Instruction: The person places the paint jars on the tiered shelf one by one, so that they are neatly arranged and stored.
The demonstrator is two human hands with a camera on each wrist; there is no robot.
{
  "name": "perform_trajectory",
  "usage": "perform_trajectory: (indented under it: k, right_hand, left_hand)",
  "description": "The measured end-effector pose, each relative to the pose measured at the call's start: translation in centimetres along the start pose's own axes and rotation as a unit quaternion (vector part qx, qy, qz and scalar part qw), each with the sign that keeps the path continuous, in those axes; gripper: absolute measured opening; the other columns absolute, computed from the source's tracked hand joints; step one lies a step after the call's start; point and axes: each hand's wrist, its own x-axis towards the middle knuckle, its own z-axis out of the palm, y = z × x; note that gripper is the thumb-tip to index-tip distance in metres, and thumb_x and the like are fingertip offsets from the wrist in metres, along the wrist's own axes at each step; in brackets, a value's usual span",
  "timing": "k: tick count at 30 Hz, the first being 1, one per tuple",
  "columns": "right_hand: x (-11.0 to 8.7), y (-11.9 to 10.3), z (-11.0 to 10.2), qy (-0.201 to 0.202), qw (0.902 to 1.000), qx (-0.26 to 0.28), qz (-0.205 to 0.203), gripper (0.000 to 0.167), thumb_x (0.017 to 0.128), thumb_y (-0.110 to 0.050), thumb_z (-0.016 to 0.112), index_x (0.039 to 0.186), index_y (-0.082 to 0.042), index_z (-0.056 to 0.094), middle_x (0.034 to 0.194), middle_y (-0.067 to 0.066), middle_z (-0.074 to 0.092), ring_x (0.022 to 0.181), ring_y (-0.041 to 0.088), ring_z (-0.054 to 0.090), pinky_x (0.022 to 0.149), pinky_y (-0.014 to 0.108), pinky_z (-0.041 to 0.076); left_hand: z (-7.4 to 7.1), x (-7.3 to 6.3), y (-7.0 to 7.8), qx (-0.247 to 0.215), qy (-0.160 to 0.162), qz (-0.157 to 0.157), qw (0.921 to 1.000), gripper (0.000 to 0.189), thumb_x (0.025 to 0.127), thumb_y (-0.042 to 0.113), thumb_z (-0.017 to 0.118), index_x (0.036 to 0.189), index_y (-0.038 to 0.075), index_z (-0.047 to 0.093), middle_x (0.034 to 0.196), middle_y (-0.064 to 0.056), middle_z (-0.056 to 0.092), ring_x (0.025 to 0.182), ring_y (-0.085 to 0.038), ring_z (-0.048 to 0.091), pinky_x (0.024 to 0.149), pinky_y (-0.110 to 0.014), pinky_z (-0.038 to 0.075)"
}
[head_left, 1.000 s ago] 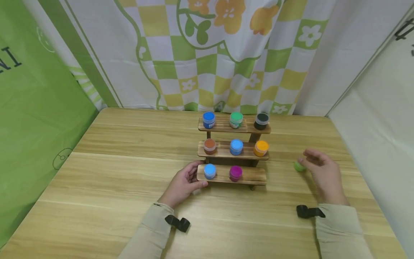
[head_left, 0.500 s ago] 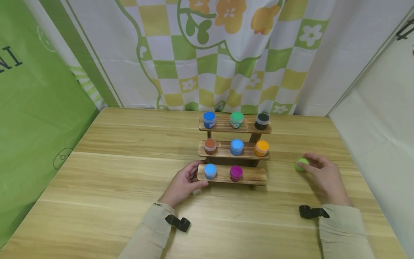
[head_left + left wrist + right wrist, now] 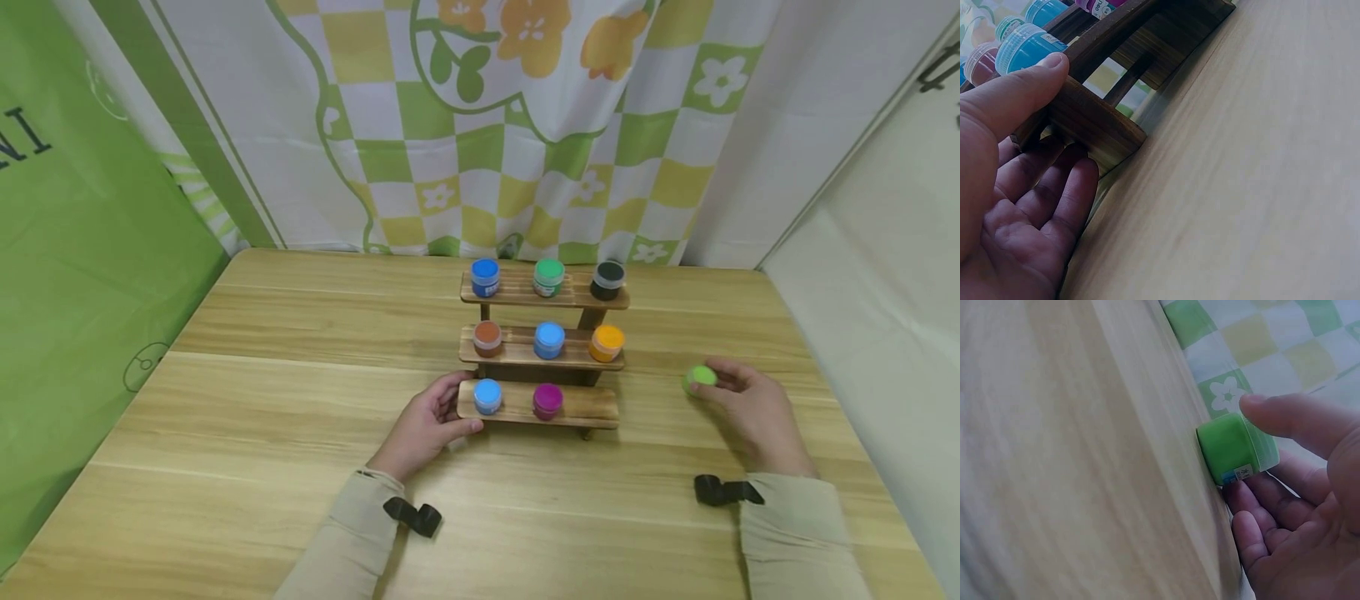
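Observation:
At the table's right side, my right hand (image 3: 759, 415) holds a light green paint jar (image 3: 701, 377) between thumb and fingers. The right wrist view has that jar (image 3: 1227, 451) standing on the table, thumb at its clear lid and fingertips low on its other side. My left hand (image 3: 423, 427) grips the left end of a three-tier wooden rack (image 3: 587, 406). In the left wrist view its thumb lies on the lowest shelf (image 3: 1100, 119), with fingers beneath. A light blue jar (image 3: 487, 397) and a purple jar (image 3: 547, 401) stand on that shelf; its right end is bare.
Brown (image 3: 487, 339), blue (image 3: 549, 340) and orange (image 3: 607, 342) jars stand on the middle tier. Dark blue (image 3: 485, 277), green (image 3: 549, 277) and black (image 3: 608, 280) jars occupy the top one. A patterned curtain (image 3: 495, 167) hangs behind the wooden table (image 3: 300, 350).
My right hand has shifted slightly right and toward the table's front. More of the green jar's top shows beside the thumb now. The left hand and rack have stayed put.

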Motion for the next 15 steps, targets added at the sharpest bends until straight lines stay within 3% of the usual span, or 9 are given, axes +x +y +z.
perform_trajectory:
  k: [9,15]
  right_hand:
    - [0.04,0.16,0.09,-0.001,1.0,-0.007,-0.002,0.076,0.091,-0.05,0.07,0.147,-0.004,0.048,0.139,0.02,0.056,0.107,0.009,0.051,0.082,0.022,0.043]
    - [-0.03,0.02,0.09,0.001,0.9999,-0.016,-0.005,0.074,0.092,-0.051,0.07,0.145,-0.004,0.051,0.137,0.019,0.057,0.106,0.01,0.052,0.079,0.019,0.044]
  left_hand:
    - [-0.09,0.12,-0.1,-0.004,-0.004,-0.006,1.0,0.069,0.084,0.006,0.081,0.145,0.007,0.048,0.152,-0.013,0.048,0.138,-0.026,0.047,0.109,-0.038,0.046]
    - [-0.08,0.09,-0.14,-0.004,-0.001,-0.011,0.9999,0.069,0.084,0.008,0.081,0.145,0.008,0.049,0.152,-0.011,0.047,0.138,-0.024,0.047,0.109,-0.037,0.046]
